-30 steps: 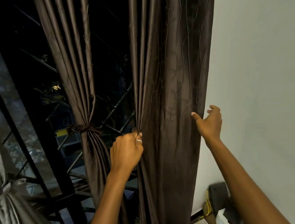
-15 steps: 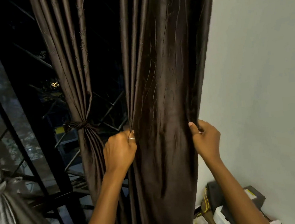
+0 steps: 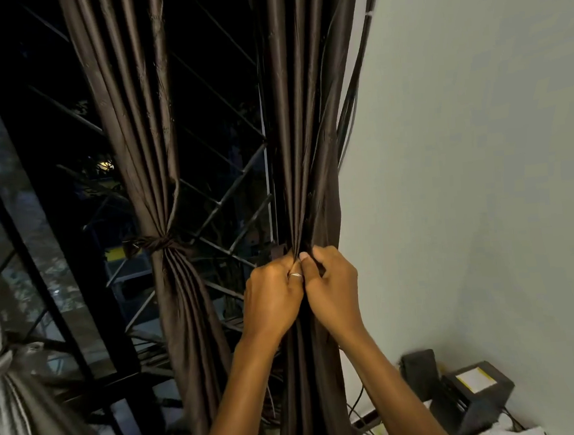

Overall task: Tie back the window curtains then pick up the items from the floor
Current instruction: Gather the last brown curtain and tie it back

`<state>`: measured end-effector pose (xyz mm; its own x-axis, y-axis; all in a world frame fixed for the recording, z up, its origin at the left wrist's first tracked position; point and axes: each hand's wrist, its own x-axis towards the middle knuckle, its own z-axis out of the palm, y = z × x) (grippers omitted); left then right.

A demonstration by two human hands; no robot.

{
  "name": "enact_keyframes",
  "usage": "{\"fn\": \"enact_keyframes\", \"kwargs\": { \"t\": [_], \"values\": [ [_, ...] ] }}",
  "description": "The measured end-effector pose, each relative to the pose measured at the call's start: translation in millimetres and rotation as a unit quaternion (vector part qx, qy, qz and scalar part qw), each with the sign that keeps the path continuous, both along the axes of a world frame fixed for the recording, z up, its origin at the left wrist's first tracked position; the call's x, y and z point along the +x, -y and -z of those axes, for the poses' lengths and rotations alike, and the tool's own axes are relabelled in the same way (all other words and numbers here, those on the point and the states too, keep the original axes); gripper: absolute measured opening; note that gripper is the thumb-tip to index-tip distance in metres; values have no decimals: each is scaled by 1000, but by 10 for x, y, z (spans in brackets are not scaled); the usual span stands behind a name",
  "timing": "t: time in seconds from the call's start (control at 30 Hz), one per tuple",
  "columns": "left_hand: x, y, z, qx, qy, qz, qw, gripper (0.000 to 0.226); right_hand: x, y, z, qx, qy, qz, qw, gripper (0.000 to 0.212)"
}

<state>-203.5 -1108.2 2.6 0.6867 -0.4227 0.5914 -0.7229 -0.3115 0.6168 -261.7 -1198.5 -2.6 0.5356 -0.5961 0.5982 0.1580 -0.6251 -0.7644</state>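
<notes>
Gathering dark brown curtain [image 3: 303, 154], pleats bunched between both hands.

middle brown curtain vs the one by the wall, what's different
The middle brown curtain is cinched by a tie; the curtain by the wall has none, only the left hand and right hand gripping it. The middle one flares below; the wall one falls straight. Both dark brown, pleated.

Two brown curtains [image 3: 141, 125] [image 3: 302, 130], one grey curtain [image 3: 4, 394], two hands [image 3: 273, 297] [image 3: 332, 292], and one ring [image 3: 296, 275].
</notes>
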Motion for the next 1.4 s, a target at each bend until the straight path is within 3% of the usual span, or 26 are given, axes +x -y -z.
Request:
{"fn": "enact_keyframes", "kwargs": {
  "t": [0.13, 0.37, 0.57, 0.73, 0.87, 0.9, 1.0, 1.1, 1.2, 1.27, 1.33, 1.4],
  "values": [
    [-9, -36, -21, 18, -2, 21, 1000, 31, -47, -81, 29, 72, 10, -70, 995, 31],
    [-44, -50, -82, 2, -17, 7, 1000, 44, -101, -107, 28, 224, 28, -168, 959, 55],
    [-103, 51, -163, -17, -47, -99, 994, 52, -41, -109, 143, 263, 25, -214, 940, 66],
    [-73, 72, -215, -5, -67, -143, 987, 33, -25, -92, 167, 249, 10, -201, 947, 37],
    [3, -10, -181, -11, -61, -119, 991, 33, 53, 157, 103, 95, -11, -89, 991, 14],
    [27, -32, -162, -16, -59, -101, 993, 34, 86, 240, 68, 84, -15, -67, 994, 19],
    [91, -116, -103, -36, -80, -31, 996, 31, 200, 486, -93, 97, -46, -98, 989, 65],
    [117, -209, -115, -95, -178, 47, 978, 26, 265, 699, -273, 114, -81, -227, 964, 81],
    [114, -277, -175, -164, -278, 110, 940, 26, 329, 912, -376, 235, -101, -375, 891, 87],
    [117, -298, -213, -183, -313, 141, 921, 29, 358, 961, -401, 262, -141, -429, 853, 79],
    [118, -300, -234, -192, -328, 154, 912, 29, 381, 959, -386, 263, -163, -445, 840, 73],
    [132, -295, -240, -195, -332, 157, 910, 29, 387, 938, -374, 276, -161, -443, 837, 54]
  ]
}}
